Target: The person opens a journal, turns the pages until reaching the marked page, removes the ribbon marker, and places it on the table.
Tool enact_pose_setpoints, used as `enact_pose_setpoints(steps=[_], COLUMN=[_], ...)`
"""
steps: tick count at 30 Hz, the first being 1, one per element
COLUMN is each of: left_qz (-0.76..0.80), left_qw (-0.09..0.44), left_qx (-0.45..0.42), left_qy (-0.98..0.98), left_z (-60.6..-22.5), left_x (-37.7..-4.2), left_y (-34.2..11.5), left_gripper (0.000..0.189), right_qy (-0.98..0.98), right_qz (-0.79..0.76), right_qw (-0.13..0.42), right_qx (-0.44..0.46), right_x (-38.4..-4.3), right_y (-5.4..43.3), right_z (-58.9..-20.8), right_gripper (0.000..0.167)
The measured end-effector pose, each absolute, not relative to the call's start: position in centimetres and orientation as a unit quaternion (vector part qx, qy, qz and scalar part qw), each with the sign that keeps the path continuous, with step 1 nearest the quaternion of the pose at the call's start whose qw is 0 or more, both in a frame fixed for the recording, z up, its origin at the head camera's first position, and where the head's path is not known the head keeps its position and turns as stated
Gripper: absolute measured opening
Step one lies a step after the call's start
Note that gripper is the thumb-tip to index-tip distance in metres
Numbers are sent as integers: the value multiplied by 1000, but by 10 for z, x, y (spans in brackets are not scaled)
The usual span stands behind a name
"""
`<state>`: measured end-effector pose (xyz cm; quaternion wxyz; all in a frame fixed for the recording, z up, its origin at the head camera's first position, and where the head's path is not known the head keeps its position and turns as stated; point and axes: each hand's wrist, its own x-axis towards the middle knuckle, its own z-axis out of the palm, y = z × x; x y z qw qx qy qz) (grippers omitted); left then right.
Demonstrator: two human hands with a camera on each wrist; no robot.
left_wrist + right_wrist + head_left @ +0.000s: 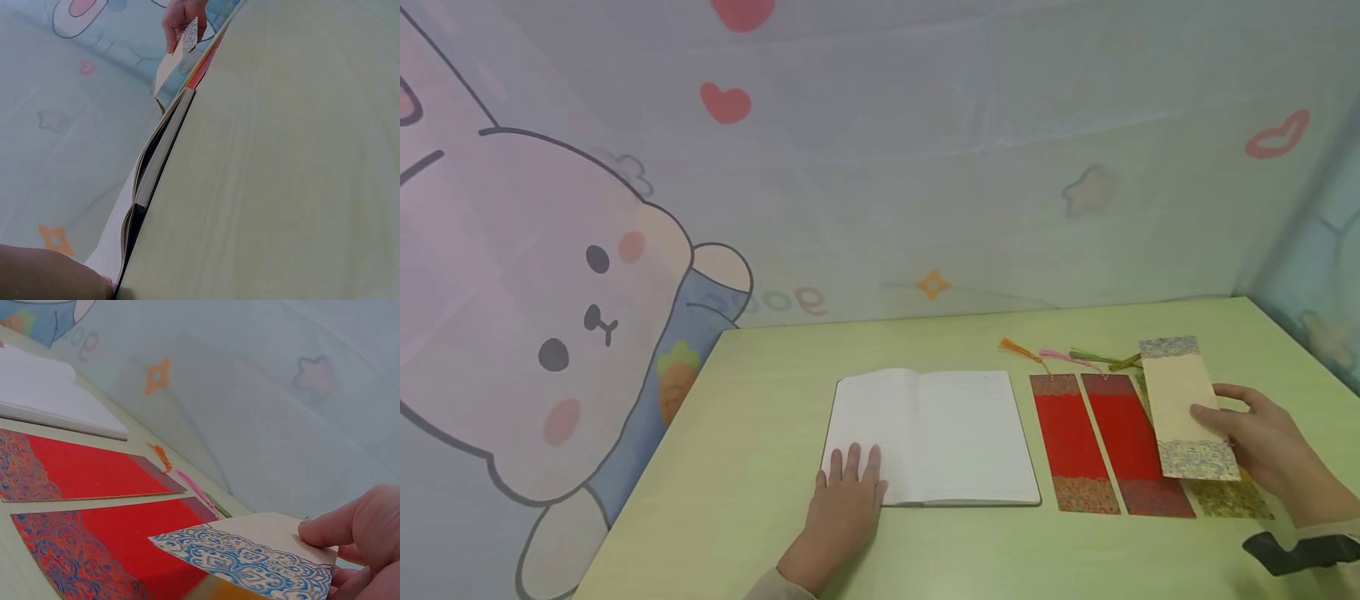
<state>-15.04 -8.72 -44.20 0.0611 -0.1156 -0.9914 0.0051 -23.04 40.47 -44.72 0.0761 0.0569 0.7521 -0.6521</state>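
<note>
An open notebook (970, 433) with blank lined pages lies on the table. My left hand (846, 504) rests with spread, straight fingers on the lower left of its left page. On the right, my right hand (1270, 442) pinches a cream bookmark (1183, 408) with patterned ends by its right edge, lifted above the table. Under it lies a yellowish patterned bookmark (1232, 498), mostly covered. Two red bookmarks, one nearer the notebook (1075, 442) and one beside it (1135, 442), lie side by side. In the right wrist view the cream bookmark (250, 556) overlaps the nearer red one (125, 544).
Orange (1021, 350), pink (1063, 357) and green (1093, 356) tassels lie behind the bookmarks. The pale green table (715, 500) extends left and in front of the notebook. A printed cloth backdrop (880, 183) with a cartoon rabbit hangs behind the table.
</note>
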Motion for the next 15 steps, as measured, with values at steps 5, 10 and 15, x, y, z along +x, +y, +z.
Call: enact_pose_setpoints(steps=[5, 10, 15], left_qz=[6, 8, 6], left_qw=[54, 56, 47], left_qx=[-115, -115, -120], left_qy=[-992, -992, -992], left_z=[-442, -441, -439], left_x=[-151, -151, -152], left_y=[-87, -85, -86], left_gripper=[44, 44, 45], right_qy=[792, 804, 820], right_qz=[-604, -589, -563], right_qw=[51, 28, 14], right_qx=[69, 78, 99], right_x=[-231, -226, -223], right_y=[419, 435, 448], right_z=[-458, -463, -468], right_gripper=[77, 77, 78])
